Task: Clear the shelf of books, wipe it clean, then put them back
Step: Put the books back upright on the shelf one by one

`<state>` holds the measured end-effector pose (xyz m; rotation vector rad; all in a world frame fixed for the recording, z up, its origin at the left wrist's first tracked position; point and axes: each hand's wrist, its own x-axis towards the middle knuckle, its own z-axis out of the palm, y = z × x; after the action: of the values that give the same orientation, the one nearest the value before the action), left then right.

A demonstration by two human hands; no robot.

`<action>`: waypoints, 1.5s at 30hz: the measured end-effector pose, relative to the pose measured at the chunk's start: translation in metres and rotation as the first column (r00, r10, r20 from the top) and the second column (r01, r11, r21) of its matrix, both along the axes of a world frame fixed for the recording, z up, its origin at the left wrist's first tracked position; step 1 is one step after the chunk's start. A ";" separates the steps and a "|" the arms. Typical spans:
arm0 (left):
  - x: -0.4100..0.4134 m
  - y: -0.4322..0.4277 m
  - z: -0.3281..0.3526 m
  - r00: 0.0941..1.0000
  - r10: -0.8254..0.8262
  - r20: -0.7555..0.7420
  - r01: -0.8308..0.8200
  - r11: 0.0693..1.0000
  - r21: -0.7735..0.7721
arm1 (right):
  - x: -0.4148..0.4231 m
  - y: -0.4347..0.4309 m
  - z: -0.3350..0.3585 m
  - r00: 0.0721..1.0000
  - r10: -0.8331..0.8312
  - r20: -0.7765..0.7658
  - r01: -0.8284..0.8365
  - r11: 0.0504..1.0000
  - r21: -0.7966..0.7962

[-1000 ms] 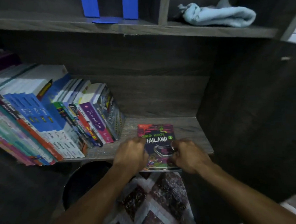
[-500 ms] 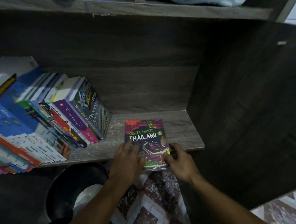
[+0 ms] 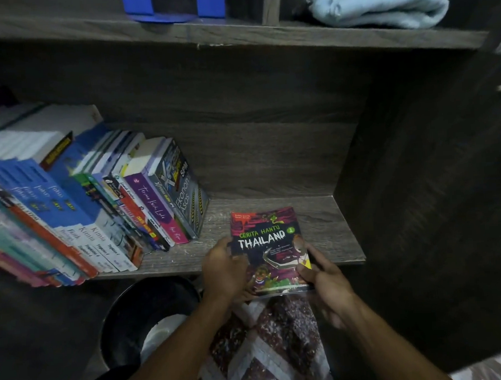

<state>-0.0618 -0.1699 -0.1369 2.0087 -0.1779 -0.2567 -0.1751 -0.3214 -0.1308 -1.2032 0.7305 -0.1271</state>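
Grip: left hand (image 3: 225,267), right hand (image 3: 325,277) hold book (image 3: 268,241) cover-up, long axis front-to-back.

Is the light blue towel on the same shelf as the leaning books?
No, the light blue towel lies on the upper shelf, above the leaning books.

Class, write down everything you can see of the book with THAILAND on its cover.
The book is a thin glossy paperback, its dark cover red, purple and green, reading CERITA HANTU THAILAND, with a 1 in a green circle. It faces cover up, its near end overhanging the front edge of the shelf. The left hand grips its left edge, the right hand its lower right edge, thumb on the cover.
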 end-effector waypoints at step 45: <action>0.062 0.097 0.103 0.912 0.128 0.389 -0.078 0.987 -0.142 | 0.148 0.125 0.005 0.846 0.517 -0.133 -0.356 0.361 -0.862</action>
<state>0.0005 -0.0728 -0.0334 1.9193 -0.3337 0.2307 -0.0271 -0.1963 -0.1262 -2.3308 0.0966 -0.1464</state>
